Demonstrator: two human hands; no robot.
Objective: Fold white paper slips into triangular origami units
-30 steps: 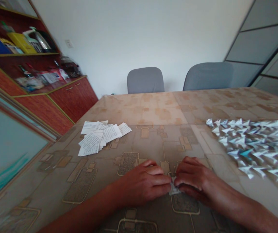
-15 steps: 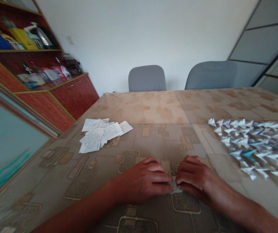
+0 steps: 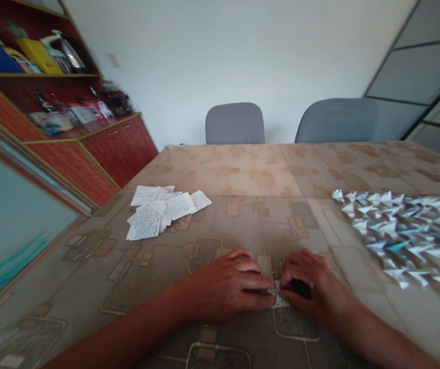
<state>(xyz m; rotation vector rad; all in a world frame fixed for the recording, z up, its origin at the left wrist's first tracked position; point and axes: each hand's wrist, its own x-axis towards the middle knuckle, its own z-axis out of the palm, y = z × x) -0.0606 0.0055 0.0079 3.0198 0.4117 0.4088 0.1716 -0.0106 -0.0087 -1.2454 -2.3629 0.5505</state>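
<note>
A small folded piece of printed paper [image 3: 280, 300] lies on the tabletop between my two hands. My left hand [image 3: 233, 284] reaches in from the left, its fingertips closed on the paper's left side; the thumb is hidden. On the other side, my right hand [image 3: 312, 284] pinches the paper's right edge, thumb and index finger curved with a gap showing between them. Fingers cover much of the paper, so its exact folds cannot be made out.
A loose pile of printed paper slips [image 3: 154, 212] lies at the left. Rows of folded paper pieces [image 3: 407, 233], one partly teal, spread over the right side of the patterned table [image 3: 238, 169]. Two grey chairs [image 3: 235, 123] stand beyond the far edge. A red cabinet [image 3: 120, 146] is back left.
My right hand has shifted slightly, its fingers arching up into a thumb-and-index pinch. More of the folded paper shows. My left hand stays nearly in place.
</note>
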